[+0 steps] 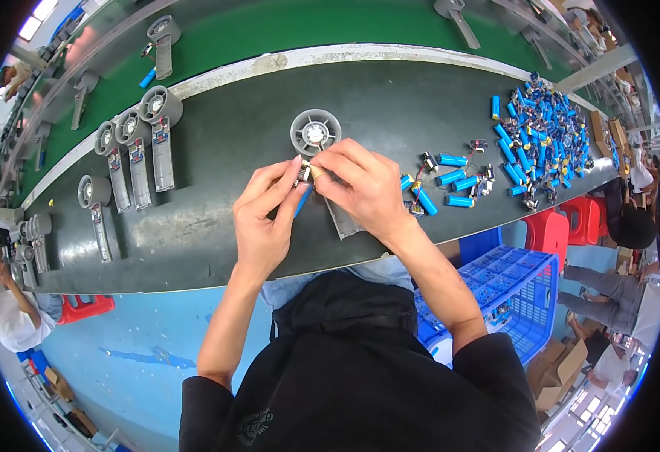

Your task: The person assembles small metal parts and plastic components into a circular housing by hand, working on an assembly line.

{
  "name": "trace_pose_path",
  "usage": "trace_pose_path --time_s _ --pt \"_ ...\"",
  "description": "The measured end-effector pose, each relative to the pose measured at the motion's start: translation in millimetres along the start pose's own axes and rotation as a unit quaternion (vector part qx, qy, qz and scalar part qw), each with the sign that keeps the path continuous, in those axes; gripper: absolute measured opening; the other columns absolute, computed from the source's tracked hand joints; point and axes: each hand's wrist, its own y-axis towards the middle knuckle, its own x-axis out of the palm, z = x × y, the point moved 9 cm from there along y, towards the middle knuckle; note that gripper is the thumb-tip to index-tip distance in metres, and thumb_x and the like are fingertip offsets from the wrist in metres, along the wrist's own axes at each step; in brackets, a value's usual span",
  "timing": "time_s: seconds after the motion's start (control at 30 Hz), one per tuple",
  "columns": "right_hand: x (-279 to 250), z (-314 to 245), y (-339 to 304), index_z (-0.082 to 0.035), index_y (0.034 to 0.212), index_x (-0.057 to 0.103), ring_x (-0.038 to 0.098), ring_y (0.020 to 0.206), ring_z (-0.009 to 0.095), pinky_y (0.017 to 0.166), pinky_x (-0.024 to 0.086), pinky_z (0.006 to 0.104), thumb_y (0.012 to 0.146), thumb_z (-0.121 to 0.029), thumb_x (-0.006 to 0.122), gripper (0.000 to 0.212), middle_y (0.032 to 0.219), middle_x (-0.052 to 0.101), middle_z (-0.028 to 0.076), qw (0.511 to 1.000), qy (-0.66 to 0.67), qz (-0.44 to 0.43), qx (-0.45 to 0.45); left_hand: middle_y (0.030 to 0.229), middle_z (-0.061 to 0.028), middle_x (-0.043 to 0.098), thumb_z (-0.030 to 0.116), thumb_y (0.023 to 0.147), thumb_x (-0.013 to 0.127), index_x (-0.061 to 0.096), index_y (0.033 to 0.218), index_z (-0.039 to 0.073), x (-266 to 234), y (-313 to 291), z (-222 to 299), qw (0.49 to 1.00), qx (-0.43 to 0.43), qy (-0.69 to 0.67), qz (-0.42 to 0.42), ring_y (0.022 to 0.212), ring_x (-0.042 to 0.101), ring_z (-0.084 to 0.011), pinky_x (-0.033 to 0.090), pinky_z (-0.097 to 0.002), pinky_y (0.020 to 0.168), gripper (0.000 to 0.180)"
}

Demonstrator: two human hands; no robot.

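In front of my chest, my left hand pinches a small circuit board between its fingers. A blue cylindrical battery shows just below the fingertips, partly hidden by them. My right hand closes its thumb and forefinger on the board's other side, by a yellowish piece. Beneath both hands lies a grey handheld fan housing, its round head at the far end and its handle partly covered by my right hand.
Several loose batteries with boards lie right of my hands, before a large heap of them. Several grey fan housings line the left. Beyond runs a green conveyor. A blue crate and red stools stand at right; people work nearby.
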Motion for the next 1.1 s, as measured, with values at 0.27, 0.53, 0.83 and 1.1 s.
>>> trace_pose_path --time_s 0.27,0.53,0.83,1.1 --pt "0 4 -2 -0.007 0.087 0.069 0.064 0.061 0.019 0.053 0.052 0.0298 0.071 -0.002 0.078 0.019 0.082 0.066 0.004 1.0 0.024 -0.013 0.014 0.107 -0.0122 0.072 -0.008 0.084 0.07 0.071 0.119 0.001 0 5 5 0.998 0.028 0.048 -0.037 0.094 0.067 -0.021 0.054 -0.0294 0.081 0.036" --pt "0 -4 -1 -0.006 0.085 0.067 0.063 0.058 0.014 0.05 0.05 0.0281 0.071 -0.001 0.078 0.019 0.081 0.066 0.004 0.998 0.001 -0.009 -0.063 0.106 -0.0126 0.072 -0.008 0.086 0.068 0.07 0.12 0.001 3 5 4 0.995 0.045 0.039 -0.075 0.09 0.068 -0.0212 0.053 -0.0281 0.08 0.035" --pt "5 -2 -2 -0.005 0.085 0.067 0.062 0.057 0.015 0.051 0.051 0.0282 0.071 0.003 0.076 0.019 0.082 0.066 0.004 1.0 0.008 -0.019 -0.02 0.109 -0.0131 0.07 -0.005 0.09 0.063 0.068 0.122 -0.001 3 5 -2 0.997 0.011 -0.005 -0.079 0.093 0.067 -0.0212 0.052 -0.0282 0.082 0.032" --pt "2 -5 -4 -0.007 0.086 0.067 0.064 0.063 0.02 0.055 0.052 0.0307 0.066 0.004 0.076 0.024 0.081 0.067 0.004 0.998 -0.012 -0.013 -0.064 0.108 -0.0124 0.069 -0.005 0.091 0.063 0.068 0.121 0.0 4 6 3 0.993 0.028 0.014 -0.11 0.092 0.066 -0.0216 0.051 -0.0283 0.081 0.031"
